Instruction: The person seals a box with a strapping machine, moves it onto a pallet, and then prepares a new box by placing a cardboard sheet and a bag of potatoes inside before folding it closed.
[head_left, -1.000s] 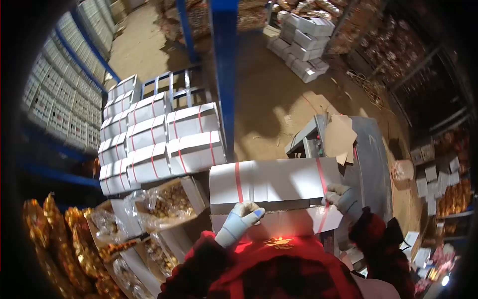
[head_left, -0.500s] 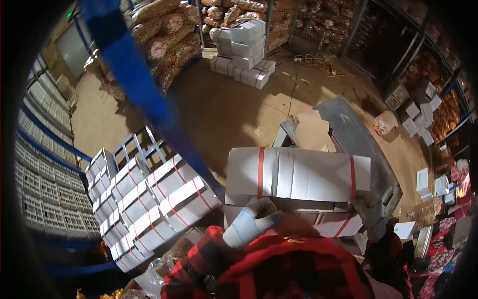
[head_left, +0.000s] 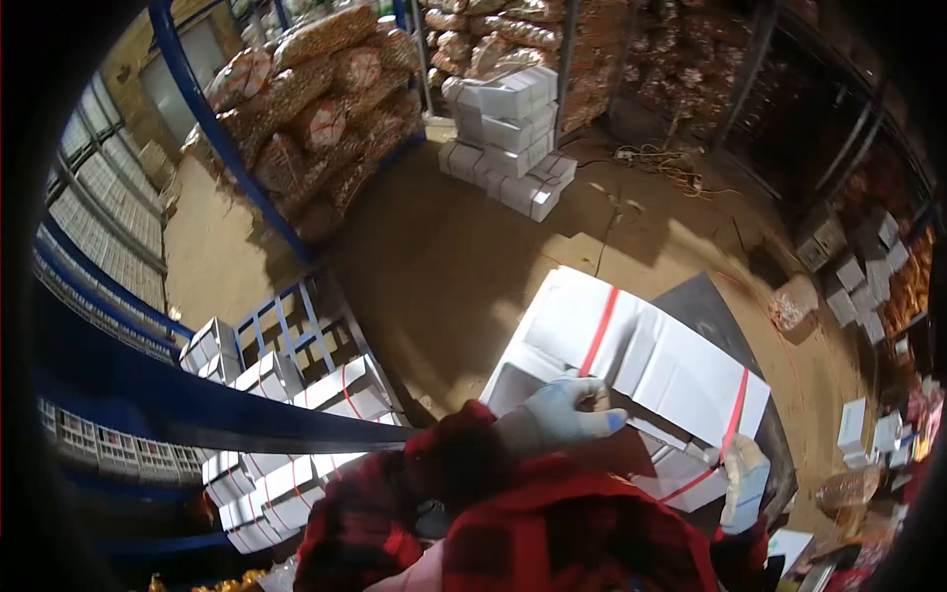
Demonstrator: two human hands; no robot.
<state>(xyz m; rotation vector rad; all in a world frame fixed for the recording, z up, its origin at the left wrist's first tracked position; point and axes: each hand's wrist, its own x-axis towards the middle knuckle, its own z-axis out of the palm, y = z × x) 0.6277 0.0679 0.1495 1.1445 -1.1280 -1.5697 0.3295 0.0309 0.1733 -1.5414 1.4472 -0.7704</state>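
Observation:
Two white cardboard boxes, bound together by red straps, are in front of my body; the upper box (head_left: pixel 641 335) lies slanted, its right end nearer to me. My left hand (head_left: pixel 562 412), in a pale glove, has its fingers curled at the near end of the left red strap (head_left: pixel 600 331). At the near right corner, my right hand (head_left: pixel 746 483), also gloved, is closed around the right red strap (head_left: pixel 735 414). Part of the lower box (head_left: pixel 681 472) shows below the upper one. My left forearm and the red-and-black checked clothing hide the rest of the near side.
Strapped white boxes (head_left: pixel 286 479) stand on a blue-framed rack at left, behind a dark blue bar (head_left: pixel 227 390). More white boxes (head_left: pixel 513 128) are stacked farther back. Filled net sacks (head_left: pixel 326 118) rise behind. A dark grey board (head_left: pixel 705 306) lies beyond the boxes.
The bound boxes have turned clockwise in view, their right end swinging toward me. Both hands have moved with them, staying at the straps. The camera view has shifted, and the blue bar now crosses lower left.

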